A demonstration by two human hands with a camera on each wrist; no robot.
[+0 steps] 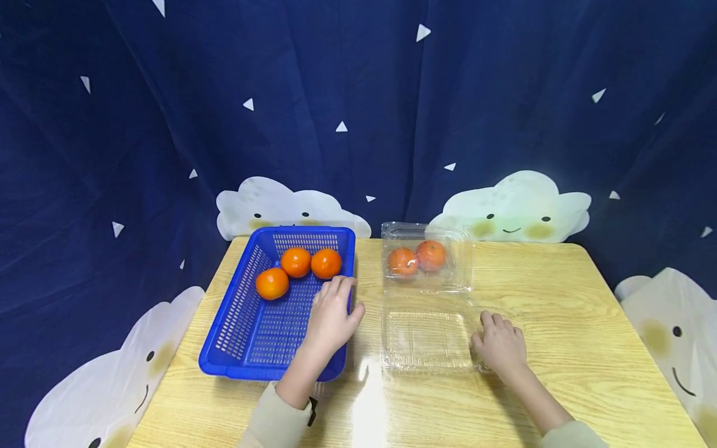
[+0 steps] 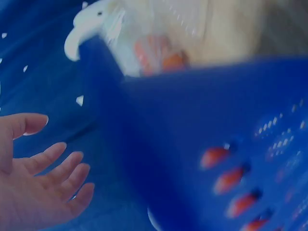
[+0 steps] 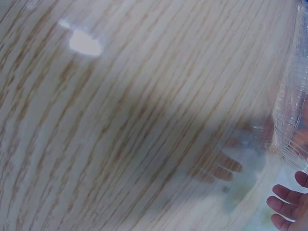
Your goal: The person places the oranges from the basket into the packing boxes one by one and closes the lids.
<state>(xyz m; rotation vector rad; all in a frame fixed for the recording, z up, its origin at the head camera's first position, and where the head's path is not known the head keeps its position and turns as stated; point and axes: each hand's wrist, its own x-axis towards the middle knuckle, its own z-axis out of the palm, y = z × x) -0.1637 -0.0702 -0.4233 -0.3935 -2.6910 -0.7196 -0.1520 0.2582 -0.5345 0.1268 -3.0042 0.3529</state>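
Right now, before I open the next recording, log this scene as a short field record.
left hand: empty, at the blue basket's right rim
right hand: at the clear container's near half, contact unclear
basket contents: three orange fruits, toward the far end
container contents: two orange fruits, far half
surface: wood-grain table
backdrop: dark blue curtain with clouds and triangles

High head and close left-wrist views of basket [image 1: 269, 333]

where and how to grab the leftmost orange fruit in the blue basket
Probably best around its rounded sides, the left hand coming from above and the near side: the leftmost orange fruit sits inside the open-topped blue basket, with another fruit close behind on its right.
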